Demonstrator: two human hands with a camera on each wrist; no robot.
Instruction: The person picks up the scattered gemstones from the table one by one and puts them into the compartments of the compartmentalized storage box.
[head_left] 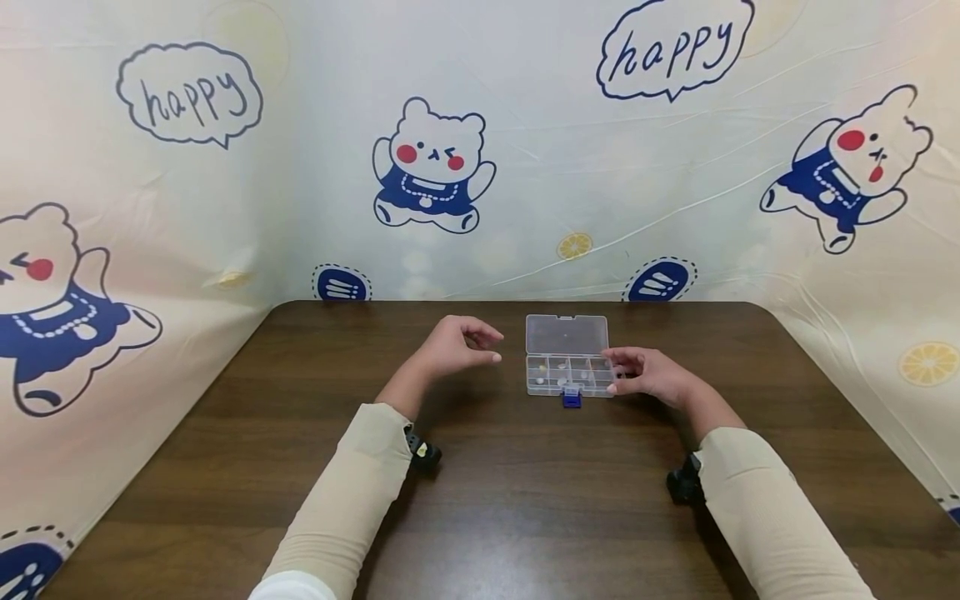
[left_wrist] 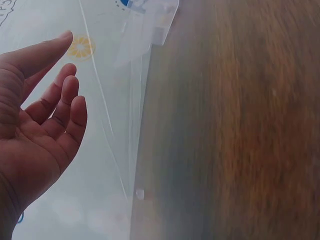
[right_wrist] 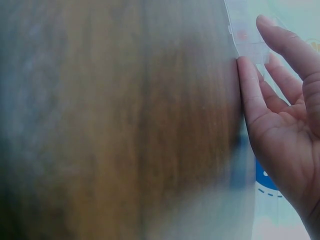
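A clear plastic compartment box (head_left: 570, 392) stands on the table with its lid (head_left: 566, 335) raised at the back. Small pale pieces (head_left: 562, 382) and a yellowish one (head_left: 542, 367) lie in its compartments. A blue latch (head_left: 572, 400) hangs at the front. My right hand (head_left: 651, 375) holds the box's right end, thumb at the front corner and fingers toward the back. To the left of the box, apart from it, my left hand (head_left: 457, 344) is raised with loosely bent fingers and holds nothing. The left wrist view shows its palm and fingers bare.
The brown wooden table (head_left: 510, 508) ends at a back edge just behind the box. A printed cloth (head_left: 525, 158) hangs behind and at both sides. In the left wrist view a small whitish piece (left_wrist: 140, 194) sits near the table's edge.
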